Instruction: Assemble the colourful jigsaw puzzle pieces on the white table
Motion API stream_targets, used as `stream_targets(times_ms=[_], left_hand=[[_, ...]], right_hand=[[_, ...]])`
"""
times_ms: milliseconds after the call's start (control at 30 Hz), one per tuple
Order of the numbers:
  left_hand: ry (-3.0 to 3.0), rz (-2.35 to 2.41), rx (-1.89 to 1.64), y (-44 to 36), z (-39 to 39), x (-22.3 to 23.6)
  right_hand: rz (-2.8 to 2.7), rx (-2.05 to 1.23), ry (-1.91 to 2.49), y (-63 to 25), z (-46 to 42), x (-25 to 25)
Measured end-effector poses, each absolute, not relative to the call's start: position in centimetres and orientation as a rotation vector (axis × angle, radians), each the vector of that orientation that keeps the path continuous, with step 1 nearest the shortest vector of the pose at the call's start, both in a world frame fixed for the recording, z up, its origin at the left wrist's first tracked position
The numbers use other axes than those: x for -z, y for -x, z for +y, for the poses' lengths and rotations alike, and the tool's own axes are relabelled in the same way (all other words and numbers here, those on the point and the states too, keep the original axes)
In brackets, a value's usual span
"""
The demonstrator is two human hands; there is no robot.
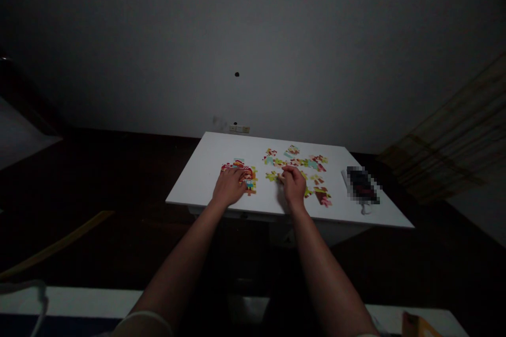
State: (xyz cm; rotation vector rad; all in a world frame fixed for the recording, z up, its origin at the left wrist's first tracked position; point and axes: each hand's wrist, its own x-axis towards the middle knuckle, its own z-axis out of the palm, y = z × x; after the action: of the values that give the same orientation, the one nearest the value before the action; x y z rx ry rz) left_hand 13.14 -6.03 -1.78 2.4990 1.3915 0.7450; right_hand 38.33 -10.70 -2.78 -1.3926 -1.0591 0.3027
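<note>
A white table (205,179) carries a colourful cartoon jigsaw puzzle. My left hand (230,187) lies flat on the joined block of puzzle pieces (249,176), covering its lower left part. My right hand (293,186) is curled, its fingertips down among loose yellow-green pieces (271,176). Whether those fingers hold a piece is hidden. Further loose pieces (294,160) lie in a scattered band beyond both hands, and a few more (323,195) lie to the right of my right hand.
A pixelated dark flat object (362,185) with a white cord lies at the table's right side. A wall socket strip (239,128) sits behind the far edge. A dark floor surrounds the table, with a yellow strip (59,242) at left and a curtain (438,142) at right.
</note>
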Motion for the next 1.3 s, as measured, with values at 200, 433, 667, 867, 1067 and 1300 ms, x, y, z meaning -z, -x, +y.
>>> stream_targets(times_ms=[200,433,667,867,1067,1300], left_hand=[[-2.483,1.452,-0.781,-13.1,-5.4,2.2],[-2.538,1.539,-0.395,-13.7,-4.3,3.5],[-2.564,1.575,-0.247,-14.0,-3.9,3.8],[-2.582,1.584,-0.241,-13.3,-5.3,4.4],[-2.528,1.509,-0.423,-12.8,-6.3,4.4],[-1.453,1.28,-1.576,-10.0,-4.8,5.1]], right_hand=[[-1.275,-0.106,1.638,-45.4,-14.7,3.4],[-1.354,0.077,1.76,-47.7,-16.4,5.2],[-1.19,-0.085,1.695,-48.3,-16.2,5.4],[-1.161,-0.105,1.679,-48.2,-16.8,5.4],[-1.224,-0.077,1.752,-47.7,-16.9,4.9],[-1.254,-0.064,1.789,-47.5,-16.9,4.6]])
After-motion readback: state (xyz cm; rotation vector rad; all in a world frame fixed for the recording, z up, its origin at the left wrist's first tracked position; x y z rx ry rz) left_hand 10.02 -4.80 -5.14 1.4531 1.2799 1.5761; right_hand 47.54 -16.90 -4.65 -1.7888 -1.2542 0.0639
